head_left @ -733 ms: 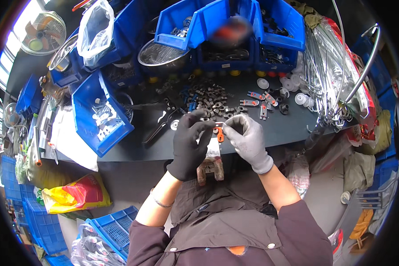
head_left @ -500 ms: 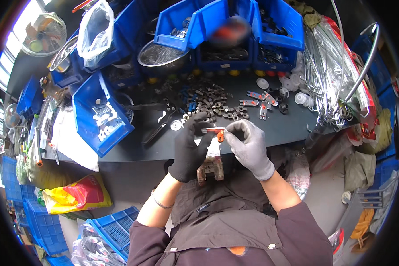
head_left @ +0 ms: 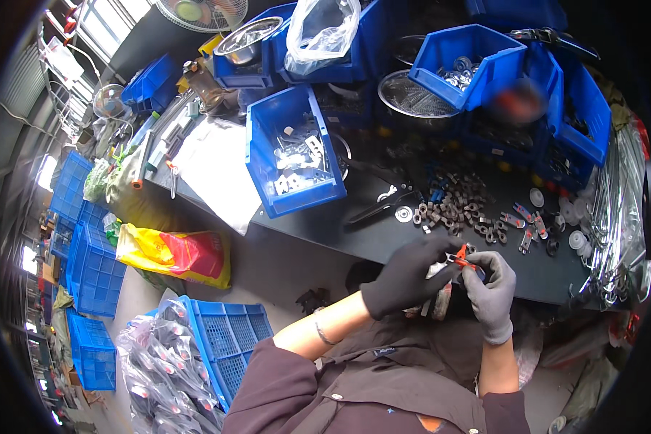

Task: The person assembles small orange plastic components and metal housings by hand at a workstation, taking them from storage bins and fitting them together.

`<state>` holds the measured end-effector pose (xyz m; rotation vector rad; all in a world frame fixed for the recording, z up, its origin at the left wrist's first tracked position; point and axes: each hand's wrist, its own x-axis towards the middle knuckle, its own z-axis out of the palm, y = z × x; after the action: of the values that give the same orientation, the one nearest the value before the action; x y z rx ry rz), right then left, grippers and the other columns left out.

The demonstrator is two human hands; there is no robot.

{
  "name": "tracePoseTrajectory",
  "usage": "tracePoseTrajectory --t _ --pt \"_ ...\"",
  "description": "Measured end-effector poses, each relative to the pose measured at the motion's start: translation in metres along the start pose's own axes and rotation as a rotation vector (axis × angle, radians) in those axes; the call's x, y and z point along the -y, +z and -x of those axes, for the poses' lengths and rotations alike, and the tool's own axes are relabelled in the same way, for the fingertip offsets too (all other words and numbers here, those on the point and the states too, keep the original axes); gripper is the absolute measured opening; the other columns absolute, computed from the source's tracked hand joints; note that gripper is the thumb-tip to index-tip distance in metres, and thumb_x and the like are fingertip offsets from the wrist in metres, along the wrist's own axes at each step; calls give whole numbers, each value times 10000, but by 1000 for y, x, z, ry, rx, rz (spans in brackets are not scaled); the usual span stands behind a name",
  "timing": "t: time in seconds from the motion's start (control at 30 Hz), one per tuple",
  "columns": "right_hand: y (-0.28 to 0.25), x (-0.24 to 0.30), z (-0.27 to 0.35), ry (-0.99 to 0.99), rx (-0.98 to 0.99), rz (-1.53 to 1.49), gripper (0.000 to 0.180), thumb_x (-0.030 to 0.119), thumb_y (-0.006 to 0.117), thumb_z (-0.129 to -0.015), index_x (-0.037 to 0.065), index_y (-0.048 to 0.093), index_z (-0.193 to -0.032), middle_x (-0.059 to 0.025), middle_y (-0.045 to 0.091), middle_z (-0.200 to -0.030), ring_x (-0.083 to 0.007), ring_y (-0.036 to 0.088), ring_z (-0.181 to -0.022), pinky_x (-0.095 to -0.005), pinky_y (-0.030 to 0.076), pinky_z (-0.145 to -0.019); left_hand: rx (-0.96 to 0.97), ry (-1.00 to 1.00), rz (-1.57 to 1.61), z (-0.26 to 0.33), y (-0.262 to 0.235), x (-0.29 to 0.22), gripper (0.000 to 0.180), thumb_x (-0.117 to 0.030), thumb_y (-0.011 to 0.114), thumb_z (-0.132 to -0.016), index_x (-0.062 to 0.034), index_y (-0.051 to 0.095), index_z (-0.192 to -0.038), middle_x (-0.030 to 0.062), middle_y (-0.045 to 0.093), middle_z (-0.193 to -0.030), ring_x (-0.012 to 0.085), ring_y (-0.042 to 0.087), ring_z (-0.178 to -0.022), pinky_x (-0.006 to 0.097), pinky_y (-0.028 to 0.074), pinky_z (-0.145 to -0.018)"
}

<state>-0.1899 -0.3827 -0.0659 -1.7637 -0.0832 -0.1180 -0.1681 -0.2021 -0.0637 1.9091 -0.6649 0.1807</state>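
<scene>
My view has swung left, shifting the work right of centre in the frame. The orange part (head_left: 461,256) now looks turned, pinched between left hand (head_left: 410,280) and right hand (head_left: 490,295), so handling continues.

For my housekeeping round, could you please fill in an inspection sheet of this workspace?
Surface: dark tabletop, partly covered by small pieces.
Job's things: small orange-and-metal part between the grips; loose metal pieces heaped beyond; orange-marked parts to the right of the heap.
Clutter: white sheet left of a blue bin holding mostly white pieces.
Grips: left grip, black-gloved, and right grip, grey-gloved, both appear closed on the small part.
Cables: nothing seen that is plainly a cable.
Surroundings: fan, blue crates, yellow-and-red bag.
</scene>
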Motion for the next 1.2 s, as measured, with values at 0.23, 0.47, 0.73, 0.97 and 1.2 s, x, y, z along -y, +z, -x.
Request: tracePoseTrajectory --t 0.23,0.47,0.73,0.97,1.2 --pt "-14 -7 -2 104 -139 -214 95 -29 585 -837 -32 595 -932 -51 627 -826 -70 589 -676 -195 477 -592 -793 -24 -723 -40 -161 68 229 -15 512 -827 -6 606 -1036 177 624 -1001 328 618 -890 371 489 -803" --pt "-7 -9 -4 121 -118 -268 105 -11 597 -842 -26 585 -945 -54 625 -827 -76 606 -680 -202 493 -605 -23 -779 -1336 -82 -224 98 243 -126 550 -832 -52 666 -1033 190 655 -1053 353 639 -983 421 511 -821" --pt "-15 -9 -3 115 -116 -315 104 -9 594 -843 -33 583 -943 -56 623 -821 -77 601 -674 -203 492 -603 -150 -669 -1316 -74 -229 98 226 -76 603 -788 -61 683 -998 172 690 -948 340 665 -924 403 526 -798" --pt "-12 12 1 58 -125 -332 108 -18 605 -825 -41 595 -929 -59 627 -828 -67 585 -702 -201 466 -616 -319 -361 319 -53 -168 10 277 -50 605 -874 15 598 -1143 65 668 -996 151 623 -935 270 477 -841" --pt "6 56 -9 -53 86 -343 127 -25 615 -827 -58 588 -947 -57 616 -757 -57 597 -621 -199 466 -513 -164 -433 634 -4 -65 -22 177 21 620 -834 17 606 -1010 86 660 -922 151 633 -766 270 512 -707"
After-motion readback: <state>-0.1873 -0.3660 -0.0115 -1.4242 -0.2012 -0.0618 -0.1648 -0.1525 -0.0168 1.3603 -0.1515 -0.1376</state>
